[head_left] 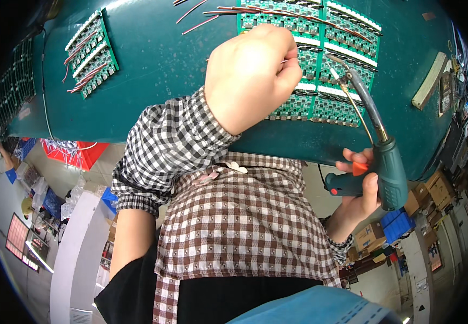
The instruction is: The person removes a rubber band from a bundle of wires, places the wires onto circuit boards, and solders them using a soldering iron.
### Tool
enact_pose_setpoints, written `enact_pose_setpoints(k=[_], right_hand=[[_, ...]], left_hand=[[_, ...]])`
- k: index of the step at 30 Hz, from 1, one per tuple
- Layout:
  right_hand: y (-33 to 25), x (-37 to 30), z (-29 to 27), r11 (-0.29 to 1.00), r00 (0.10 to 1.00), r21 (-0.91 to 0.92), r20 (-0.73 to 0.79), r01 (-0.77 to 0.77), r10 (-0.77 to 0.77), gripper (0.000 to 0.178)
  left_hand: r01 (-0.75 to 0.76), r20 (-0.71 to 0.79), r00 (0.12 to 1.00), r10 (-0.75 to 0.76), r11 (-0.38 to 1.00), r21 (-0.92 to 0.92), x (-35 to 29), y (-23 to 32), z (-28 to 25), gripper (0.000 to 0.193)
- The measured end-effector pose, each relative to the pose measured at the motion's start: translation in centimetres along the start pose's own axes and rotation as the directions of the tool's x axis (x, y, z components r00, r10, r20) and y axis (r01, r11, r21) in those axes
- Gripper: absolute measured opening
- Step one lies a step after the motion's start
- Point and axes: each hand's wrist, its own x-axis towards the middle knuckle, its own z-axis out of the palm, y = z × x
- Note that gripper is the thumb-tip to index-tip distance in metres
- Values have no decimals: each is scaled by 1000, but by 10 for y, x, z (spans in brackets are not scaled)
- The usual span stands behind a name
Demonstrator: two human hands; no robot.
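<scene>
My left hand is closed in a pinch over a panel of green circuit boards. A short bit of thin dark-red wire shows between its thumb and finger; the rest is hidden by the hand. My right hand grips a dark green soldering gun with an orange trigger, off the table's near edge. The gun's bent metal barrel and thin solder feed tube reach up over the panel's right part, tip close to a white connector row. Several red and black wires lie across the panel's far end.
A smaller circuit board panel with wires on it lies left on the green table. A dark cable runs down the table's left side. At right lies a pale bar. A red bin stands beyond the near edge.
</scene>
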Motion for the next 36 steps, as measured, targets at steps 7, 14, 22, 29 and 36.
enact_pose_setpoints(k=[7, 14, 22, 29, 36], right_hand=[[1, 2, -1, 1000, 1000, 24, 25, 16, -17, 52], [1, 0, -5, 1000, 998, 15, 62, 18, -19, 46], [1, -3, -1, 998, 996, -44, 82, 50, -46, 41], [2, -4, 4, 982, 986, -150, 137, 114, -94, 39], [3, -4, 6, 980, 984, -164, 150, 116, -92, 38]], left_hand=[[-101, -49, 993, 105, 992, 77, -2, -5, 8, 9], [-57, -36, 998, 58, 998, 41, -2, -4, 7, 10], [-89, -45, 995, 91, 995, 46, -2, -6, 8, 10], [-88, -46, 995, 89, 995, 40, -2, -6, 8, 11], [-85, -38, 996, 86, 996, 42, -2, -6, 8, 11]])
